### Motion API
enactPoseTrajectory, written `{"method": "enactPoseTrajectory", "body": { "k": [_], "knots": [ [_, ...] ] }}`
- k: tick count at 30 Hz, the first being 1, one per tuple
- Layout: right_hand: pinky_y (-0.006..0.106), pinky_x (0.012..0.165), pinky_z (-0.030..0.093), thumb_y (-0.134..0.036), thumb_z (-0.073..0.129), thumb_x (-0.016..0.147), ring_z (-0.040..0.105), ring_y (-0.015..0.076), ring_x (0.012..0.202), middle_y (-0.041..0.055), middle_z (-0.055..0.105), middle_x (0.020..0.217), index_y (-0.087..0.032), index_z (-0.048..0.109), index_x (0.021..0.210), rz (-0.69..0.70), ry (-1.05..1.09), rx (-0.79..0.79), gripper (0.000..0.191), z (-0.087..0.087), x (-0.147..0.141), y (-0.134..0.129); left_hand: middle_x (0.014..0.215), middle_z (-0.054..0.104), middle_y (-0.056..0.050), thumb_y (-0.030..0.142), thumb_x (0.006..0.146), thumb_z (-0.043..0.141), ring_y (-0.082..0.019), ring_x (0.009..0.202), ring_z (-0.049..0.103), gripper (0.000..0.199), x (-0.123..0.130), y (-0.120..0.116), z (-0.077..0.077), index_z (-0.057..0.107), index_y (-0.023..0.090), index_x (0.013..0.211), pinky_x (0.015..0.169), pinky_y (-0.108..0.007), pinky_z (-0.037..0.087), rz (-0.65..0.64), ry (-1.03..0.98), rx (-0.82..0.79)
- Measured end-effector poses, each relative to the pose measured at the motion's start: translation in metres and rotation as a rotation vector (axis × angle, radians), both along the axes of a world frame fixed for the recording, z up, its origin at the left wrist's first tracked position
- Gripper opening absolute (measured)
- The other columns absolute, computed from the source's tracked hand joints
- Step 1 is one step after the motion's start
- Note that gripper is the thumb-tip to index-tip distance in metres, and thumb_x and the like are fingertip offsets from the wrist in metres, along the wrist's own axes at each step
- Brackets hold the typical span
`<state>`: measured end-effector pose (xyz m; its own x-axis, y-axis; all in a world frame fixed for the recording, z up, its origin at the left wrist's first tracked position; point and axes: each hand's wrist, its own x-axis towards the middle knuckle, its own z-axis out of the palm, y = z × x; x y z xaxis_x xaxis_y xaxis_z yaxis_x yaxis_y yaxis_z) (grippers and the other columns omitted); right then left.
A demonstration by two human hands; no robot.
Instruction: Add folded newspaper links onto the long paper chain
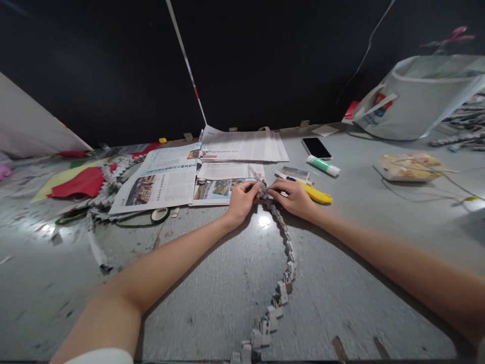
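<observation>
A long chain of folded newspaper pieces (290, 250) curves over the grey table from the near edge up to both hands. My left hand (243, 200) pinches the chain's far end from the left. From the right, my right hand (290, 196) closes its thumb and fingers on the same end, close to the left fingertips. A thin paper strip (255, 175) sticks up between the hands. Just beyond them lie newspaper sheets (242, 146). Beside the right hand is a yellow cutter knife (317, 194).
A phone (317, 148), a glue stick (323, 166) and a yellow packet (411, 168) lie at the right, before a white bucket (420, 101). Red paper (81, 183), more folded chains and a tape roll (159, 215) are at the left. A dark panel (265, 60) stands behind.
</observation>
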<state>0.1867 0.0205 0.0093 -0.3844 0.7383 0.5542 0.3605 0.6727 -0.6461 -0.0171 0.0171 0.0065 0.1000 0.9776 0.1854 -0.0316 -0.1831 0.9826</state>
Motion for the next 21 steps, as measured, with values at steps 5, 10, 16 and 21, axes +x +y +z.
{"method": "enactPoseTrajectory", "body": {
  "k": [5,10,16,21],
  "knots": [
    [0.039,0.079,0.056,-0.031,0.068,0.105,0.075,0.0227,0.083,0.0062,0.08,0.09,-0.025,0.081,0.093,-0.051,-0.058,-0.026,0.019,-0.0024,-0.0005,0.0011,0.059,0.056,0.001,0.062,0.091,0.077,-0.012,0.057,0.048,0.05,0.0,-0.0022,-0.0003,0.067,0.019,0.069,0.058,-0.028,0.04,-0.031,0.065,0.025],
    [0.038,0.08,0.055,-0.029,0.067,0.105,0.074,0.0225,0.085,0.0065,0.079,0.091,-0.025,0.081,0.093,-0.074,-0.105,0.006,0.019,-0.0038,-0.0007,0.0008,0.058,0.057,0.001,0.06,0.091,0.077,-0.012,0.054,0.046,0.045,0.0004,-0.0022,-0.0007,0.072,0.018,0.076,0.056,-0.029,0.038,-0.057,0.076,0.022],
    [0.037,0.076,0.055,-0.028,0.068,0.104,0.073,0.0216,0.081,0.0061,0.078,0.087,-0.024,0.08,0.09,-0.084,-0.107,0.052,0.019,-0.0067,-0.0013,0.001,0.058,0.057,0.0,0.064,0.09,0.077,-0.013,0.055,0.047,0.05,0.0002,-0.0043,0.0038,0.072,0.018,0.074,0.055,-0.029,0.036,-0.056,0.121,0.026],
    [0.036,0.075,0.054,-0.028,0.068,0.104,0.071,0.0203,0.079,0.0054,0.077,0.086,-0.024,0.078,0.088,-0.092,-0.103,0.041,0.019,-0.0052,-0.0021,-0.0011,0.057,0.056,0.0,0.066,0.091,0.076,-0.012,0.055,0.046,0.053,-0.0015,-0.0065,0.0056,0.068,0.018,0.07,0.055,-0.028,0.036,-0.074,0.152,0.029]
  ]
}}
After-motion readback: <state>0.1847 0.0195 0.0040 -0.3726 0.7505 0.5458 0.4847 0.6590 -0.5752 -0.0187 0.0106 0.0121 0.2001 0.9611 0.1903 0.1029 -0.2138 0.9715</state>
